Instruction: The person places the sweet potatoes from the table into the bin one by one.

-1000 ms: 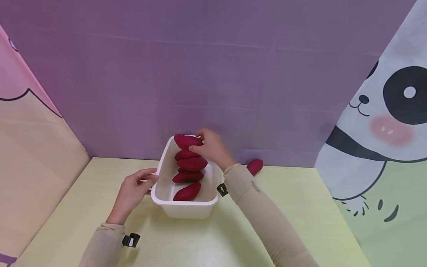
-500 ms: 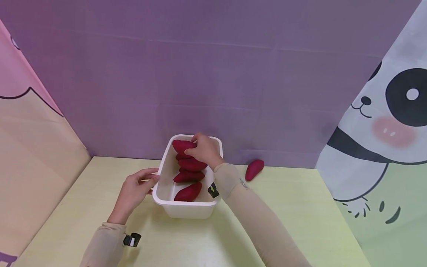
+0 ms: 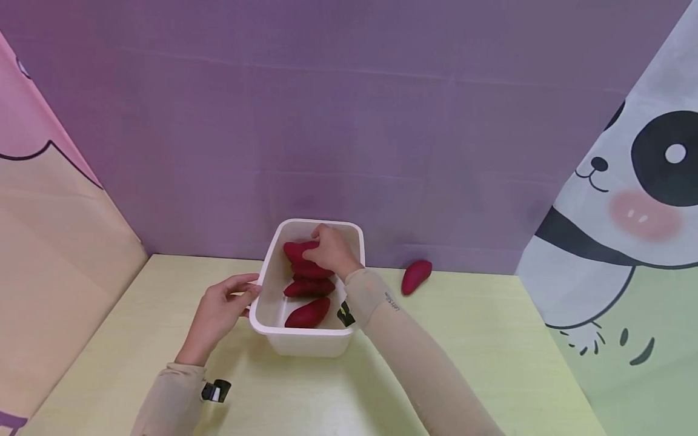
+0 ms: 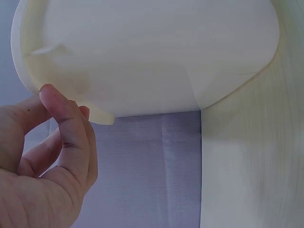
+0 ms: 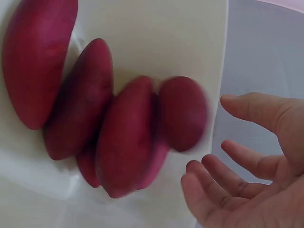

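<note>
A white plastic tub (image 3: pixel 308 343) stands at the table's back, holding several dark red sweet potatoes (image 3: pixel 307 313). My left hand (image 3: pixel 218 309) grips the left rim, its fingers curled at the lip (image 4: pixel 102 117) in the left wrist view. My right hand (image 3: pixel 334 251) is inside the tub's far end, over a sweet potato (image 3: pixel 296 251). In the right wrist view that sweet potato (image 5: pixel 184 114) is blurred above the others, and the fingers (image 5: pixel 228 178) are spread apart from it. The head view partly hides the pile behind my right hand.
Another sweet potato (image 3: pixel 416 278) lies on the pale table (image 3: pixel 469 357) right of the tub, near the back edge. A purple cloth backdrop (image 3: pixel 349 121) rises close behind the tub, with printed cloth panels (image 3: pixel 616 254) on both sides.
My right hand has lowered a sweet potato from the tub's far rim onto the pile, and its fingers have parted from it. The left hand keeps its place on the rim.
</note>
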A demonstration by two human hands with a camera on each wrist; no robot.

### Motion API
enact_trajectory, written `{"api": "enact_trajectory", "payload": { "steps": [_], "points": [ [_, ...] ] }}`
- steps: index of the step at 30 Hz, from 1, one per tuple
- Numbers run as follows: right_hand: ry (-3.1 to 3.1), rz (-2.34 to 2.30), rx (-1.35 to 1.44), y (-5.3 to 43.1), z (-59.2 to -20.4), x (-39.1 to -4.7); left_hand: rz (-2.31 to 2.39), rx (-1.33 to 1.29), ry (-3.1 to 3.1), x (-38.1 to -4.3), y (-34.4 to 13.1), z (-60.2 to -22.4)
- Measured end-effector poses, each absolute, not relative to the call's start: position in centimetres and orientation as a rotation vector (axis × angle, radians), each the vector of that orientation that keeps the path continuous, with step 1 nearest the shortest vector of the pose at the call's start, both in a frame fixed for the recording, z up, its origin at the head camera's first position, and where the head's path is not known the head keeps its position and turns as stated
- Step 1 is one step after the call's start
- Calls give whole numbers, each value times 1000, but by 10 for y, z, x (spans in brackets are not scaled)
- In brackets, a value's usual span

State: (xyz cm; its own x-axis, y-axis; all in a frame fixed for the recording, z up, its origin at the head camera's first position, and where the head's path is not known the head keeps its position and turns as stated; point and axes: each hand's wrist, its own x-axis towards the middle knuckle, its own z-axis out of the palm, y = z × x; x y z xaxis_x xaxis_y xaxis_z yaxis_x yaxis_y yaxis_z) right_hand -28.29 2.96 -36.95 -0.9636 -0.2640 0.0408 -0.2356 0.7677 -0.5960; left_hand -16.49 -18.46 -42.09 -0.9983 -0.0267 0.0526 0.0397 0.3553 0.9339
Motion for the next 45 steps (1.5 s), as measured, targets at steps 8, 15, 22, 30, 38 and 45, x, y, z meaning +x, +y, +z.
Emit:
{"api": "enact_trajectory", "payload": {
  "steps": [8,15,22,30,38,45],
  "points": [
    [2935,-994,-493,39,-331,-273,-1722,-8,-2552,-165,-185,-420],
    [2940,-1089,-623,64,-318,-261,-1711,-2,-2553,-168,-186,-421],
    [3018,-1121,-697,102,-326,-234,-1712,7,-2561,-169,-186,-424],
    [3121,-1144,-635,151,-357,-216,-1722,-21,-2539,-170,-185,-425],
    [3212,-1211,-432,190,-396,-216,-1728,-9,-2540,-170,-187,-425],
    [3201,-1263,-108,210,-440,-226,-1729,8,-2547,-170,-187,-425]
  ]
}}
